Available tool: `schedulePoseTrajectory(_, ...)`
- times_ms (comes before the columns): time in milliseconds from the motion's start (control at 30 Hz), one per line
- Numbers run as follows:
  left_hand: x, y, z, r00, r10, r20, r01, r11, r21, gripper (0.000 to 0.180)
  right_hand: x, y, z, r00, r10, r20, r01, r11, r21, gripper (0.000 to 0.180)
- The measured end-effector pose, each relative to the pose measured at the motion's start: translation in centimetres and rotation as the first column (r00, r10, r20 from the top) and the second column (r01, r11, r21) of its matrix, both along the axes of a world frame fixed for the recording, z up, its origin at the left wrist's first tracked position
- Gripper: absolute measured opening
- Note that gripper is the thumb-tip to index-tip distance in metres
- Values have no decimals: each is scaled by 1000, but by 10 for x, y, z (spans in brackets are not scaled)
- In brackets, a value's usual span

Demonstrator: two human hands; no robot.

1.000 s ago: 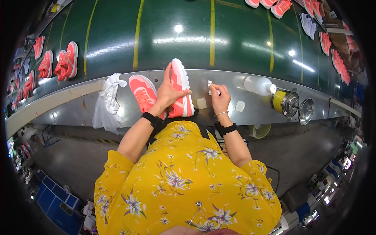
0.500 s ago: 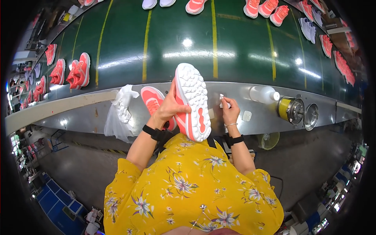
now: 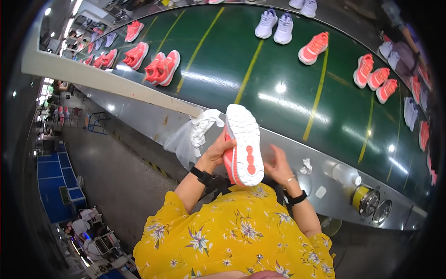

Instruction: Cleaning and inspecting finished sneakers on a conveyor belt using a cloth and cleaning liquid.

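Gripped in my left hand [image 3: 216, 151], a coral sneaker [image 3: 230, 160] is held up with its white sole [image 3: 243, 128] facing me. A coral oval inset shows in that sole. My left fingers wrap around the shoe's left side. Just right of it is my right hand [image 3: 278, 168], open, fingers apart and holding nothing. Its thumb side is close to the heel; I cannot tell whether it touches. A crumpled white wipe [image 3: 306, 166] lies on the metal ledge to the right of that hand.
Beyond the metal ledge [image 3: 290, 149] runs a green belt [image 3: 218, 69] bearing coral sneakers [image 3: 162, 68] and white sneakers [image 3: 275, 27]. A pale rail [image 3: 116, 86] crosses at left, near a white plastic bag [image 3: 186, 139]. At right are a bottle [image 3: 343, 173] and a yellow-banded tin [image 3: 365, 200].
My right hand has let go of the wipe, now on the ledge, and moved left toward the shoe. The view has turned. The second coral sneaker behind my left hand no longer shows.
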State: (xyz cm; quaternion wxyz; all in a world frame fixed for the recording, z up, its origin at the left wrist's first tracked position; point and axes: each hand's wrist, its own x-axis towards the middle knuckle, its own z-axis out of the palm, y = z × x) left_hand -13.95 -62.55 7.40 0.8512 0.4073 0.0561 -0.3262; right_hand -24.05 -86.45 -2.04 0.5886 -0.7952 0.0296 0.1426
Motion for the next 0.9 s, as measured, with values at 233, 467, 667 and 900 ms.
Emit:
schedulePoseTrajectory(233,-4,39,-17,956,178,-233,-200,977,-74,75,34,89,-47,914,383,131,-332,894,-301,92)
schedulePoseTrajectory(467,31,38,-24,980,123,-159,-128,992,-23,83,38,46,-31,987,158,40,-162,979,124,75)
schedulePoseTrajectory(667,110,0,-16,999,-9,-48,23,952,306,96,65,-13,-26,994,-86,-68,102,957,271,68)
schedulePoseTrajectory(900,236,-59,-33,831,-526,182,-86,201,976,107,171,-56,-2,919,-362,156,378,922,-84,62)
